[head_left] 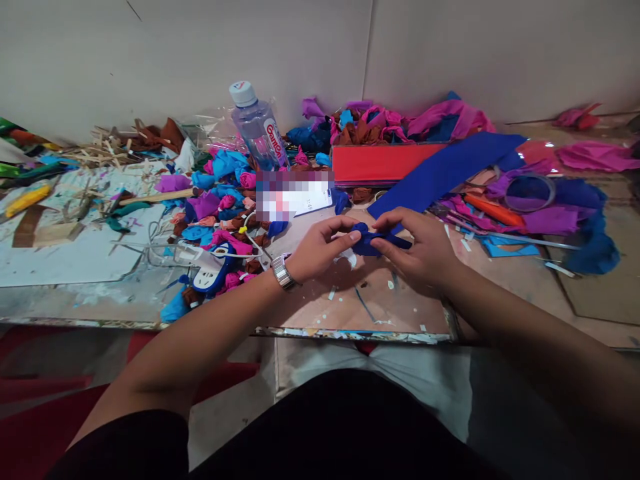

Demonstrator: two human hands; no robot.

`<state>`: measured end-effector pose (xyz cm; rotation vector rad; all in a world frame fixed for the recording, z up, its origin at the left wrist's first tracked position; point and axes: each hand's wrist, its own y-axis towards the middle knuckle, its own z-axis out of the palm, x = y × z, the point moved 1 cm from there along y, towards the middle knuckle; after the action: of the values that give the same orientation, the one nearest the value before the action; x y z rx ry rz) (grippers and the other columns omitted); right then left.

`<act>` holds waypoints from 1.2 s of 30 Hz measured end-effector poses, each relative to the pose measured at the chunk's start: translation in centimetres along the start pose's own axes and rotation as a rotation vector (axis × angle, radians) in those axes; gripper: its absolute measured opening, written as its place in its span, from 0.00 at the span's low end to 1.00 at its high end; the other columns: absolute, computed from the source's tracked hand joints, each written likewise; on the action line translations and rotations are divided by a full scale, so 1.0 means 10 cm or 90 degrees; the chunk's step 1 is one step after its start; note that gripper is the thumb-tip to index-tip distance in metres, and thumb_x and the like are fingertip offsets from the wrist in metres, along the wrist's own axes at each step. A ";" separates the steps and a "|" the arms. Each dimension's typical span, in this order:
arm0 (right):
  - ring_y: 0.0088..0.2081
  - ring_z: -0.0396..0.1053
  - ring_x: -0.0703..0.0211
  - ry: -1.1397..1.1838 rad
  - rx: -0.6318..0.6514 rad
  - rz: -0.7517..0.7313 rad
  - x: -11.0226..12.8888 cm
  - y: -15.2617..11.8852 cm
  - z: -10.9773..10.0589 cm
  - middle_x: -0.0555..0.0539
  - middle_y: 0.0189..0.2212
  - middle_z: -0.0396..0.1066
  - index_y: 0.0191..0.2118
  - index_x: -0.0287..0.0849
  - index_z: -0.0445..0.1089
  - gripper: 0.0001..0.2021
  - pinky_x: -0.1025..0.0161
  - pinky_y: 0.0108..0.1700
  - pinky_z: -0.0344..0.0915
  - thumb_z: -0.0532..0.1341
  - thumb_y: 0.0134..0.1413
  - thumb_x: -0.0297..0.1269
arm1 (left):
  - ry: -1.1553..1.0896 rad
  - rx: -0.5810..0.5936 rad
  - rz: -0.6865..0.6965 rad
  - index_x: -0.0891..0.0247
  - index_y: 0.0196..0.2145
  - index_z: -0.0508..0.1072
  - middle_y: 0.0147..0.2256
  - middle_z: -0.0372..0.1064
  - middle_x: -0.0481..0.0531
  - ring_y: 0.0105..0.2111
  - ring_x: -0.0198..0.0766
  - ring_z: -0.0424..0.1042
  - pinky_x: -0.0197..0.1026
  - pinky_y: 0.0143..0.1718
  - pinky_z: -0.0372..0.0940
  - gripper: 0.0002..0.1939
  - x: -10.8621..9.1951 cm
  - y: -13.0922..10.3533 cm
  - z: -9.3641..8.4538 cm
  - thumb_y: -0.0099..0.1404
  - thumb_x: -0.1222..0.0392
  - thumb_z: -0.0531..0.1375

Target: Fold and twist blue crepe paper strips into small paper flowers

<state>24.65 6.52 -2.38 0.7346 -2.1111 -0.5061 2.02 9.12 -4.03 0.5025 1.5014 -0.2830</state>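
Between my two hands is a gathered piece of dark blue crepe paper (367, 241), rolled into a small rosette at its left end. My left hand (327, 243) pinches the rosette between thumb and fingers, a metal watch (283, 272) on its wrist. My right hand (417, 248) grips the paper's right part, with a strip end sticking out past the thumb. Behind my right hand lies a long blue crepe paper strip (445, 170), slanting up to the right. A lit phone (314, 200), partly blurred out, lies beyond my left hand.
A water bottle (257, 130) stands behind several crumpled paper flowers (205, 203). Left are a power strip (213, 268), green pliers (123, 213) and a yellow cutter (27, 200). Right are an orange cutter (495, 210), a tape roll (530, 192) and paper scraps. A red box (383, 163) sits behind.
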 end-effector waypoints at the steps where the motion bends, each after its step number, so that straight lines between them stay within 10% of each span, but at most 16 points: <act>1: 0.38 0.76 0.53 -0.001 -0.002 -0.007 0.00 0.01 0.00 0.48 0.38 0.79 0.46 0.49 0.75 0.09 0.56 0.43 0.70 0.69 0.65 0.46 | 0.002 -0.003 -0.001 0.63 0.46 0.80 0.43 0.80 0.54 0.42 0.38 0.76 0.42 0.49 0.69 0.22 0.00 0.00 0.00 0.67 0.42 0.69; 17: 0.35 0.75 0.54 0.053 0.022 0.020 0.06 0.02 0.01 0.49 0.34 0.78 0.38 0.47 0.74 0.08 0.57 0.41 0.71 0.66 0.67 0.44 | 0.055 0.035 0.055 0.61 0.44 0.79 0.43 0.79 0.55 0.44 0.41 0.76 0.44 0.50 0.70 0.22 -0.09 -0.03 0.05 0.68 0.39 0.67; 29: 0.48 0.72 0.51 0.088 0.090 -0.063 0.02 0.03 0.04 0.43 0.48 0.72 0.58 0.53 0.75 0.14 0.52 0.51 0.73 0.61 0.72 0.45 | 0.054 0.099 0.039 0.60 0.52 0.79 0.52 0.78 0.57 0.54 0.45 0.75 0.48 0.59 0.66 0.24 -0.07 -0.04 0.07 0.72 0.38 0.63; 36: 0.47 0.72 0.49 0.085 -0.003 -0.001 0.02 0.04 0.04 0.43 0.47 0.72 0.52 0.51 0.71 0.12 0.52 0.49 0.72 0.62 0.71 0.49 | -0.089 0.009 -0.086 0.62 0.41 0.75 0.36 0.75 0.51 0.35 0.35 0.75 0.41 0.42 0.69 0.25 0.01 -0.03 0.08 0.67 0.35 0.67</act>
<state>24.14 6.76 -2.24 0.7478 -1.9848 -0.4497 2.56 8.50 -4.14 0.3853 1.4000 -0.4266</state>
